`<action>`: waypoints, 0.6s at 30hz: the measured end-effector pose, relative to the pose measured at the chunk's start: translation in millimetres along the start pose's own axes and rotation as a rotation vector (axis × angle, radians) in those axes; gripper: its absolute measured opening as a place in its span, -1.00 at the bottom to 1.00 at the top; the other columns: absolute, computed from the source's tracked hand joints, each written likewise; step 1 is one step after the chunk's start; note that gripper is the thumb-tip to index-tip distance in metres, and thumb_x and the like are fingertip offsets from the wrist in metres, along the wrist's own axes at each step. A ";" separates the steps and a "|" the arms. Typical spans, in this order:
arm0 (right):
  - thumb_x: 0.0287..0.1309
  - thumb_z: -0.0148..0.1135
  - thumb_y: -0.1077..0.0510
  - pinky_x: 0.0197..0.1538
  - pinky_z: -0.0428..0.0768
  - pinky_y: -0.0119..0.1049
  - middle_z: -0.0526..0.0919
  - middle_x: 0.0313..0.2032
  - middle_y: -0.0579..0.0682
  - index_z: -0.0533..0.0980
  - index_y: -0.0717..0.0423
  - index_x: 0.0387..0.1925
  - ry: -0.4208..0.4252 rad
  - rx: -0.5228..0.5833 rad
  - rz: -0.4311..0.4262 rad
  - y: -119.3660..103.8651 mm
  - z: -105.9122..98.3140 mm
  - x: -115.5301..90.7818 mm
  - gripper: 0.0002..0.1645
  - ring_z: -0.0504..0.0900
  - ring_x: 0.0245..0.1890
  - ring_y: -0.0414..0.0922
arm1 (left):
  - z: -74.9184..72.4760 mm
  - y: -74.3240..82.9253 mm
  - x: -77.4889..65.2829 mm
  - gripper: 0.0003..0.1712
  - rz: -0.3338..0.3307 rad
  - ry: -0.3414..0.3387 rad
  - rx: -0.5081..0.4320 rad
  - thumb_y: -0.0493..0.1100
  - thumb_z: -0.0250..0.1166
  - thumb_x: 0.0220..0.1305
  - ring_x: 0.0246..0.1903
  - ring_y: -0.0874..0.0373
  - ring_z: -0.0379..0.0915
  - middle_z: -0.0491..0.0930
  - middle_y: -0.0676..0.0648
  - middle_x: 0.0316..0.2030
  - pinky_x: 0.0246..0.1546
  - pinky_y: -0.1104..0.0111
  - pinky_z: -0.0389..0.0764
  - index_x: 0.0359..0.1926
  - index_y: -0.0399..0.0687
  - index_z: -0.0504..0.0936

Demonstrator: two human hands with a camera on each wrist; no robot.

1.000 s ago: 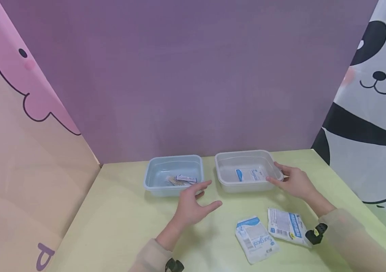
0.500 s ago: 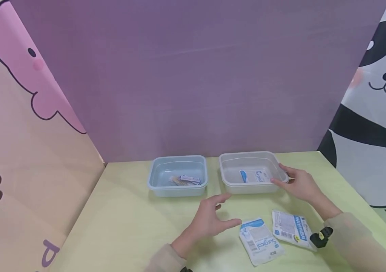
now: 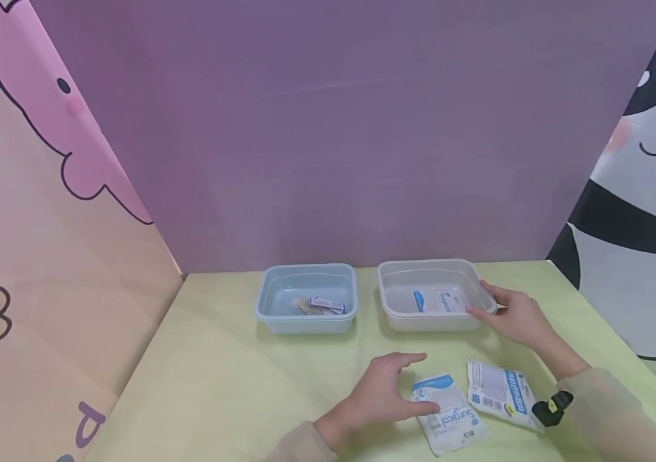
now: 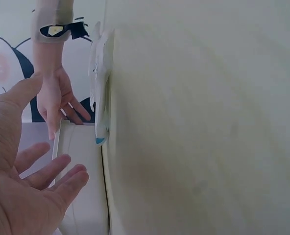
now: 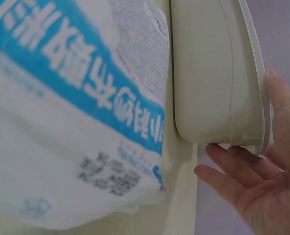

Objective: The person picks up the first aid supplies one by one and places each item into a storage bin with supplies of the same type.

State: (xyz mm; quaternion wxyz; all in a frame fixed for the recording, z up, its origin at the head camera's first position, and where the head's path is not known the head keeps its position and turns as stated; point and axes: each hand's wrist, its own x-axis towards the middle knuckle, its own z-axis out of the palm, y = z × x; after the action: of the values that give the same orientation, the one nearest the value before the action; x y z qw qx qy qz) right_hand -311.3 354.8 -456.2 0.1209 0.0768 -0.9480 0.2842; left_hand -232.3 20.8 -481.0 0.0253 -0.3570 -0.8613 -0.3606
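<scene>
My left hand (image 3: 382,391) reaches over the table with thumb and fingers spread apart and nothing between them. Its thumb overlaps the near white gauze packet (image 3: 449,417), printed "Surgical", in the head view. My right hand (image 3: 515,314) holds the right front corner of the white plastic bin (image 3: 431,323). In the right wrist view its thumb (image 5: 280,90) lies at the rim and its fingers (image 5: 233,166) reach along the bin's end wall. Inside that bin lies another "Surgical" packet (image 3: 440,301). A second loose gauze packet (image 3: 503,393) with a blue band lies below my right hand.
Left of the white bin stands a light blue bin (image 3: 307,325) containing thin wooden-looking sticks (image 3: 309,307) and a small printed packet (image 3: 328,304). Both bins stand near the back edge of the yellow-green table (image 3: 206,366), before a purple panel (image 3: 328,141).
My left hand has moved right and nearer, from beside the blue bin to the near gauze packet. The right hand stays at the white bin's corner. The head view has shifted slightly.
</scene>
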 end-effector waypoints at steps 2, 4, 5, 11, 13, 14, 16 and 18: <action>0.32 0.43 -0.28 -0.39 0.47 -0.41 0.53 0.30 0.54 0.28 0.35 0.54 -0.010 -0.011 0.009 -0.1 -0.1 0.5 0.08 0.68 -0.24 0.00 | 3.1 0.6 -1.0 -0.12 -0.014 -0.013 0.033 0.25 0.61 0.14 0.32 0.31 0.55 0.64 0.15 0.33 0.22 0.50 0.58 0.42 0.03 0.59; 0.32 0.42 -0.29 -0.39 0.47 -0.41 0.53 0.30 0.54 0.27 0.34 0.55 -0.016 -0.012 0.012 0.1 0.0 0.7 0.09 0.67 -0.25 -0.02 | 5.2 1.3 -1.8 -0.11 -0.029 -0.028 0.044 0.28 0.59 0.15 0.34 0.31 0.53 0.63 0.19 0.34 0.28 0.45 0.57 0.43 0.08 0.58; 0.32 0.42 -0.29 -0.39 0.47 -0.41 0.53 0.30 0.54 0.27 0.34 0.55 -0.018 -0.013 0.014 0.1 0.1 0.6 0.09 0.67 -0.26 -0.02 | 5.9 1.6 -2.3 -0.11 -0.035 -0.034 0.045 0.29 0.59 0.15 0.35 0.30 0.52 0.62 0.19 0.35 0.31 0.42 0.56 0.43 0.09 0.57; 0.32 0.42 -0.30 -0.42 0.46 -0.41 0.55 0.28 0.54 0.27 0.34 0.55 -0.013 -0.017 0.018 0.4 -0.2 -0.3 0.09 0.64 -0.30 -0.06 | 7.3 5.9 -2.4 -0.11 -0.015 -0.052 0.074 0.31 0.58 0.15 0.35 0.32 0.53 0.62 0.21 0.34 0.36 0.39 0.53 0.43 0.09 0.58; 0.32 0.42 -0.29 -0.42 0.45 -0.40 0.55 0.27 0.55 0.28 0.35 0.54 -0.009 -0.018 0.013 0.2 -0.5 0.0 0.09 0.64 -0.31 -0.06 | 6.7 8.6 -1.7 -0.10 -0.003 -0.057 0.091 0.31 0.59 0.14 0.34 0.32 0.53 0.62 0.21 0.34 0.36 0.41 0.52 0.43 0.08 0.58; 0.32 0.42 -0.29 -0.42 0.45 -0.40 0.55 0.27 0.55 0.28 0.35 0.54 -0.008 -0.019 0.012 -0.1 -0.7 0.1 0.09 0.65 -0.31 -0.05 | 6.2 10.3 -1.0 -0.09 0.001 -0.066 0.097 0.31 0.59 0.14 0.34 0.33 0.53 0.62 0.21 0.34 0.36 0.42 0.51 0.43 0.08 0.57; 0.33 0.42 -0.29 -0.41 0.44 -0.40 0.54 0.28 0.56 0.28 0.35 0.54 -0.011 -0.018 0.012 -1.1 -1.2 0.5 0.09 0.66 -0.30 -0.04 | 4.4 14.1 0.2 -0.07 0.003 -0.095 0.112 0.32 0.60 0.12 0.35 0.34 0.51 0.61 0.22 0.35 0.37 0.42 0.50 0.45 0.09 0.56; 0.33 0.41 -0.29 -0.42 0.45 -0.40 0.54 0.27 0.56 0.27 0.35 0.55 -0.016 -0.019 0.014 -2.6 -1.6 0.6 0.09 0.66 -0.29 -0.02 | 2.4 18.5 1.6 -0.04 0.000 -0.137 0.134 0.34 0.59 0.12 0.36 0.35 0.49 0.58 0.24 0.37 0.38 0.43 0.49 0.47 0.12 0.53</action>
State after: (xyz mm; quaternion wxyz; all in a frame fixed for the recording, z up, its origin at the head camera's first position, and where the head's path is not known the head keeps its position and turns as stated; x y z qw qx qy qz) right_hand -311.0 353.5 -453.4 0.1121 0.0712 -0.9520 0.2757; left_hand -221.3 32.2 -471.1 -0.0100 -0.3784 -0.8832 -0.2770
